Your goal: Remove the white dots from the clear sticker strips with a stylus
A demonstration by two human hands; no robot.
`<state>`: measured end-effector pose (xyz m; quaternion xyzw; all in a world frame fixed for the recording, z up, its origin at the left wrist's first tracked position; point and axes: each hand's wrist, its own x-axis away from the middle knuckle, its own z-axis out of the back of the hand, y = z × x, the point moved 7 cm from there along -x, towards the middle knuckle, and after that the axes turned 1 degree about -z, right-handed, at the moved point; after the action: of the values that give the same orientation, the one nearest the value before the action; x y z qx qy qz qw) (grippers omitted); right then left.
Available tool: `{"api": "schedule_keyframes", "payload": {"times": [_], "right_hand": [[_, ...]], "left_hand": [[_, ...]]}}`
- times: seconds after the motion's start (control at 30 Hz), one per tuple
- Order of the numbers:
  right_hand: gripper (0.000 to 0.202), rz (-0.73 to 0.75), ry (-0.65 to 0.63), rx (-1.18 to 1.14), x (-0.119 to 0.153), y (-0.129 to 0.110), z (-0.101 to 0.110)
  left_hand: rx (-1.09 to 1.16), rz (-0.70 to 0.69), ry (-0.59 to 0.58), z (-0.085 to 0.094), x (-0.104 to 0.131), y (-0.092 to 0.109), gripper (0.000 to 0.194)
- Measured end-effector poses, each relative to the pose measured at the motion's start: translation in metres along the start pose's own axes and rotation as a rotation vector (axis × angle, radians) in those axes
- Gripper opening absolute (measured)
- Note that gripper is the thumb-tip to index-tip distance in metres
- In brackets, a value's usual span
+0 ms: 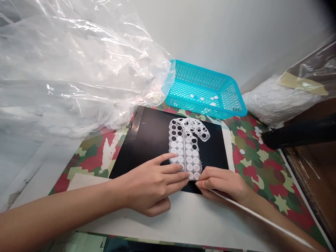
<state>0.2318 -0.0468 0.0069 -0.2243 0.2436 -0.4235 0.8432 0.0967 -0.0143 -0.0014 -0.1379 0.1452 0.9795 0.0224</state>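
A white plastic sheet [184,150] with rows of round white pieces lies on a black mat [152,133]. Its far part has empty round holes, and a cut, holed strip [202,131] curls over to the right. My left hand [154,182] rests palm down with fingers spread, fingertips on the near left part of the sheet. At the near right corner, my right hand [223,183] is closed, fingertips pinched at the sheet's edge. What it pinches is too small to make out. A thin white cord [257,215] runs from under my right hand to the lower right.
Behind the mat stands a turquoise basket [203,111] holding several small white pieces. A large clear plastic bag [78,70] fills the upper left. Another filled bag [275,99] and a black bar [301,133] are at the right. Loose white discs [242,151] lie on the patterned cloth [262,175].
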Motion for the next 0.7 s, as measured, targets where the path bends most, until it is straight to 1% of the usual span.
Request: {"api": "schedule_keyframes", "payload": {"times": [0.13,0.2,0.33,0.53,0.6,0.7], "right_hand": [[0.017,0.001,-0.088,-0.031,0.000,0.001,0.001],[0.017,0.017,-0.113,-0.046,-0.001,0.001,0.002],[0.023,-0.008,-0.170,-0.103,-0.005,0.006,0.004],[0.025,-0.049,-0.347,-0.183,-0.015,0.015,0.009],[0.026,-0.073,-0.361,-0.225,-0.018,0.018,0.013],[0.026,-0.095,-0.333,-0.287,-0.022,0.023,0.018]], "left_hand": [[-0.001,0.002,0.018,0.001,0.000,0.000,0.045],[-0.002,0.004,0.020,0.002,-0.001,0.000,0.045],[-0.002,0.001,0.021,0.002,-0.001,0.001,0.045],[0.010,-0.002,0.003,0.000,0.000,0.000,0.046],[0.011,-0.001,0.000,0.001,0.000,0.000,0.046],[0.006,0.001,0.011,0.002,0.000,0.000,0.046]]}}
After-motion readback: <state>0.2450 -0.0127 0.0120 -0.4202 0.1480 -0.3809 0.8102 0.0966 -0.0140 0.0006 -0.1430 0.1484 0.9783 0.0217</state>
